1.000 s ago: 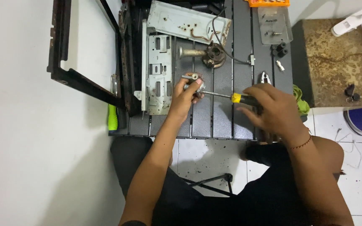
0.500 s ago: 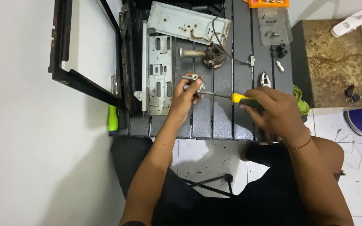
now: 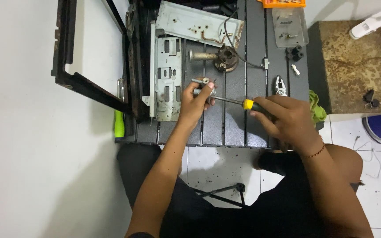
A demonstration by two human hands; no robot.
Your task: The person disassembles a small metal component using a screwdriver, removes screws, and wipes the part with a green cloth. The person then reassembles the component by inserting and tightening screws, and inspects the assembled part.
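My left hand (image 3: pixel 196 103) grips a small metal fitting (image 3: pixel 201 83) over the dark slatted table (image 3: pixel 234 128). My right hand (image 3: pixel 287 121) holds a screwdriver with a yellow and black handle (image 3: pixel 248 105); its thin shaft (image 3: pixel 228 100) runs left and its tip meets the fitting at my left fingers. Both hands hover just above the table's near half.
A grey perforated metal panel (image 3: pixel 166 83) lies left of my hands, a second plate (image 3: pixel 197 24) behind it. A burner part with tube (image 3: pixel 219 56), pliers (image 3: pixel 281 85), a clear plastic box (image 3: pixel 289 26), small black pieces (image 3: pixel 294 53) and a black frame (image 3: pixel 89 83) surround them. A stained brown stand (image 3: pixel 353 66) is right.
My hands and the screwdriver stay in nearly the same place; the right hand has shifted very slightly on the handle.
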